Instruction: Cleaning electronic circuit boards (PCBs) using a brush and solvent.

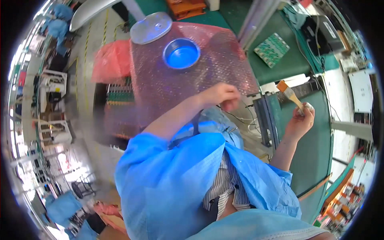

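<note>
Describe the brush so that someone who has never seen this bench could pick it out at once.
Start at the green bench mat on the person's right side. Above it the right hand is raised, and the brush sticks up from its fingers. It is a small flat brush with a pale wooden handle and an orange band at the bristle end, unlike the flat green circuit board lying farther back.
</note>
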A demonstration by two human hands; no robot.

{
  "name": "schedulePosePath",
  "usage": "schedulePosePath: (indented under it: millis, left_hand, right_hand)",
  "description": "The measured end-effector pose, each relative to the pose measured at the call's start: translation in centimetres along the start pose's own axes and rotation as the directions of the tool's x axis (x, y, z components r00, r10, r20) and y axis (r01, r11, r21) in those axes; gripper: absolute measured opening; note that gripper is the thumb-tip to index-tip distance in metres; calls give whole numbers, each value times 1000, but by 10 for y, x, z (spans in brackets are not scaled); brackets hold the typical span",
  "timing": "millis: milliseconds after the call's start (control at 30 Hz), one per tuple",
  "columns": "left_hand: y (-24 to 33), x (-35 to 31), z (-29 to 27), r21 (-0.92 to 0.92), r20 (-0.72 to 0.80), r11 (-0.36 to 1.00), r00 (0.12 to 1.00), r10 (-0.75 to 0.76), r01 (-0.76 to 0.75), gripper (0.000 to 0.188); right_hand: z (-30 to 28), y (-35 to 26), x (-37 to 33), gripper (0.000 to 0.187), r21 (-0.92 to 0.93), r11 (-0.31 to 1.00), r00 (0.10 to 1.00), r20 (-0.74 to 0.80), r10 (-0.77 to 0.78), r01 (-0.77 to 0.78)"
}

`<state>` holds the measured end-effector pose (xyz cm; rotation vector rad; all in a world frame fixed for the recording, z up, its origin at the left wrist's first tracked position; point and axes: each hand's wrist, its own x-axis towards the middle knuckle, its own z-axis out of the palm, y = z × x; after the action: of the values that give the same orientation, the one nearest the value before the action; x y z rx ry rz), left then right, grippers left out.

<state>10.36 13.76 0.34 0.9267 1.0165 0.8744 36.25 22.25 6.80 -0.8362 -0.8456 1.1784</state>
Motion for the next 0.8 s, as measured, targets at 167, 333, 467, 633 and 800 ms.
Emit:
schedulePosePath:
  millis: [167,333,467,633,800]
  left_hand:
    - [-26,-187,-64,-119,-699,989,715,-22,-86,18]
    - [-117,-347,-152,-39,-998,763,-7,-57,-645,10]
    - [-209,-403,-184,-108,-961,798,-144,-237,-593,15]
    - [-218,-339,-225,-266,-947,882,-67,-315,-388,18]
    - [-253,-278,-314,-101,-989,994,-117,-96,40,26]
  right_hand:
    - [44,36,-4,14,-2,991,960,246,133,-136]
    - [110,70,-24,11,12,976,898,393,197,-219]
    - [162,81,-53,12,0,968,847,484,218,-249]
    - [178,74,-50,15,-42,985,866,472,166,-166]
    - [190,65,-57,16,-114,992,903,417,100,-57]
